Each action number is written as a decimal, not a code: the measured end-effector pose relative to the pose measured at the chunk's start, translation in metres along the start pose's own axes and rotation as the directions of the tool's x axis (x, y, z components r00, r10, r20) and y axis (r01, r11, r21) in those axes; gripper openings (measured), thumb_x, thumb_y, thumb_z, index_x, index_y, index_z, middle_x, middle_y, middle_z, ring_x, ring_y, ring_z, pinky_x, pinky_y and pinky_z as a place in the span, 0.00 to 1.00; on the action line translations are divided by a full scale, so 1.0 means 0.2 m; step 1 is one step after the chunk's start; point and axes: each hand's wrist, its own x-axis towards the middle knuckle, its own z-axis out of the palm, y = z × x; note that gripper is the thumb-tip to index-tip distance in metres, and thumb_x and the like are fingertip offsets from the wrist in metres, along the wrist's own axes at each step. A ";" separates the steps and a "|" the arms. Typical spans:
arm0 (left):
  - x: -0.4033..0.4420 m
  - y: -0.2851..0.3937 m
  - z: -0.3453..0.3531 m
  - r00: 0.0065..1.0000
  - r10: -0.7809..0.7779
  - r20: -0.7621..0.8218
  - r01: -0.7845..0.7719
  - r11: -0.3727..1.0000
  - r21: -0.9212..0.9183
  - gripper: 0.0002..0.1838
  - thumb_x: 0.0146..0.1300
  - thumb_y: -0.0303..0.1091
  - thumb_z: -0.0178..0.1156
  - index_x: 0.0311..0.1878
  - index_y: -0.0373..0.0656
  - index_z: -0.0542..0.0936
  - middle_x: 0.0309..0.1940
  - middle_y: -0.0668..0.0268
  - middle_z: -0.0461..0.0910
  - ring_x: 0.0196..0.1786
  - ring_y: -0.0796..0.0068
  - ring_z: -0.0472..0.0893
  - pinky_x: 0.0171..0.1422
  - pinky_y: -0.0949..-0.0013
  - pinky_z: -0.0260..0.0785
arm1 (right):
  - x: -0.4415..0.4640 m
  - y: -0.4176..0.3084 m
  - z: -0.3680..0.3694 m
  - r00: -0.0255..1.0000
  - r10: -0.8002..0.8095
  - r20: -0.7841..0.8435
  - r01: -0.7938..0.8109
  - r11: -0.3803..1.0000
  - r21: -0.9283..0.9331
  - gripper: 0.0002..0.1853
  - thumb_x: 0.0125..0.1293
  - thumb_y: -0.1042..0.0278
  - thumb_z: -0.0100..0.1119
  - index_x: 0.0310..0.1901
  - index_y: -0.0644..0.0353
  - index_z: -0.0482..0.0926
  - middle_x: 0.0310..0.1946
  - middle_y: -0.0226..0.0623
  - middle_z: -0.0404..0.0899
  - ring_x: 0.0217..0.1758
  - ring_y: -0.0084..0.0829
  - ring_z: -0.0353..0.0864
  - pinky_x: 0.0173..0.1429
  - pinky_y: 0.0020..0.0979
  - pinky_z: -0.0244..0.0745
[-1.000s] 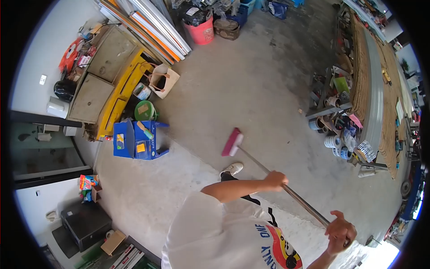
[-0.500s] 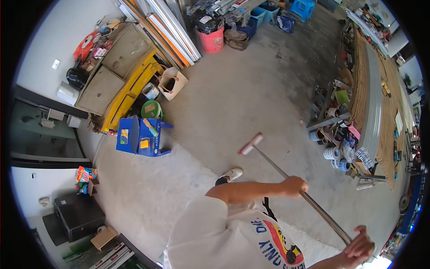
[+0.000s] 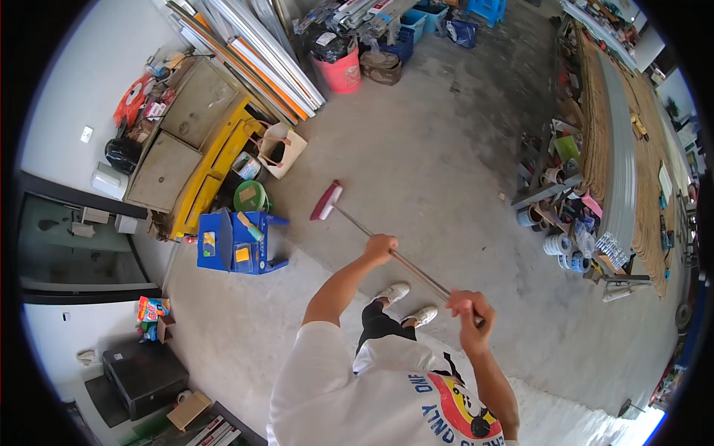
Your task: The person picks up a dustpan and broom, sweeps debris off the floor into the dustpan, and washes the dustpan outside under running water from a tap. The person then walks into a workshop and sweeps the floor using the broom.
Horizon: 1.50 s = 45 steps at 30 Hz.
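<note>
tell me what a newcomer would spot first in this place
The broom likely catches the eye first: it slants across the middle of the view, gripped by the left hand nearer its purple-and-white head and the right hand near the handle's end. Next comes the bright cartoon print on the white shirt, at the bottom. Farther off, a pink bucket stands at the top, left of centre.
</note>
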 end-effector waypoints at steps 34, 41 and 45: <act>0.93 0.44 -0.59 0.928 0.299 0.222 -0.282 0.953 -0.107 0.06 0.43 0.29 0.57 0.28 0.45 0.77 0.25 0.58 0.79 0.33 0.54 0.78 0.37 0.55 0.68 | 0.87 -0.18 -0.41 0.975 -0.079 -0.209 0.090 0.995 0.040 0.23 0.63 0.45 0.48 0.29 0.62 0.71 0.20 0.37 0.75 0.29 0.33 0.77 0.54 0.49 0.67; 1.31 -0.47 -1.08 0.984 0.062 0.169 -0.063 0.998 0.001 0.11 0.44 0.25 0.58 0.35 0.45 0.79 0.28 0.58 0.79 0.36 0.57 0.78 0.40 0.57 0.69 | 1.69 0.06 0.28 0.996 0.070 0.054 -0.076 0.989 0.129 0.14 0.67 0.62 0.47 0.31 0.64 0.73 0.25 0.36 0.75 0.37 0.31 0.77 0.56 0.39 0.68; 1.43 -0.56 -1.01 0.949 0.158 0.274 -0.155 0.987 -0.033 0.09 0.41 0.28 0.60 0.30 0.47 0.79 0.27 0.60 0.79 0.36 0.58 0.78 0.39 0.56 0.69 | 1.79 0.01 0.37 0.993 0.088 -0.076 -0.084 0.995 0.051 0.16 0.68 0.60 0.45 0.30 0.65 0.72 0.24 0.37 0.75 0.34 0.31 0.77 0.55 0.40 0.68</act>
